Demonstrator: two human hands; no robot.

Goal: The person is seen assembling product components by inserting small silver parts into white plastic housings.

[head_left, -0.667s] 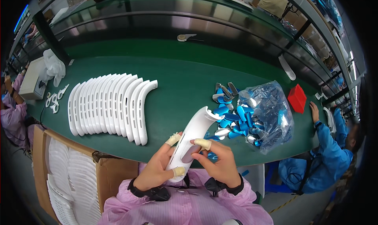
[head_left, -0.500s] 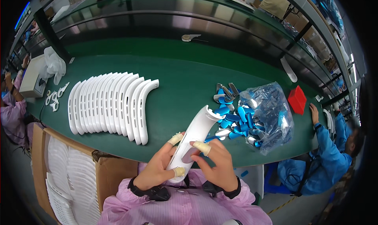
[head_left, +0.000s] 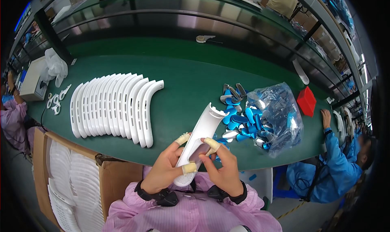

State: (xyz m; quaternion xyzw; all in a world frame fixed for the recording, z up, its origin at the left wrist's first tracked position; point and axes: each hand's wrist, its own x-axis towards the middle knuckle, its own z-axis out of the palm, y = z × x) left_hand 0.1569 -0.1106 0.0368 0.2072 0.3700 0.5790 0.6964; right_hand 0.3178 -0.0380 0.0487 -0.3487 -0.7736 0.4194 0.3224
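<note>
My left hand (head_left: pixel 163 171) is closed around the lower half of a white curved plastic shell (head_left: pixel 207 124), with its thumb across the perforated end. The shell is tilted, its hollow, notched end pointing away from me. Against the shell's face, my right hand (head_left: pixel 224 172) pinches a greyish, glossy oval piece (head_left: pixel 198 153) between thumb and forefinger. Whether that piece sits in the shell or stands off it, I cannot tell. Pale finger cots cover several fingertips. Just beyond my right hand lies a heap of blue and silver oval pieces (head_left: pixel 240 119), spilling from a clear plastic bag (head_left: pixel 280 110).
Several matching white shells (head_left: pixel 109 106) stand in a row on the green table (head_left: pixel 183 75). More shells fill a cardboard box (head_left: pixel 121 179) at lower left. Scissors (head_left: pixel 56 106) lie at far left, a red bin (head_left: pixel 306 101) at right. A co-worker in blue (head_left: pixel 329 167) sits at right.
The shell's far end has shifted slightly up and to the left, and its face has turned more toward me. The fingers of my right hand have shifted on the oval piece.
</note>
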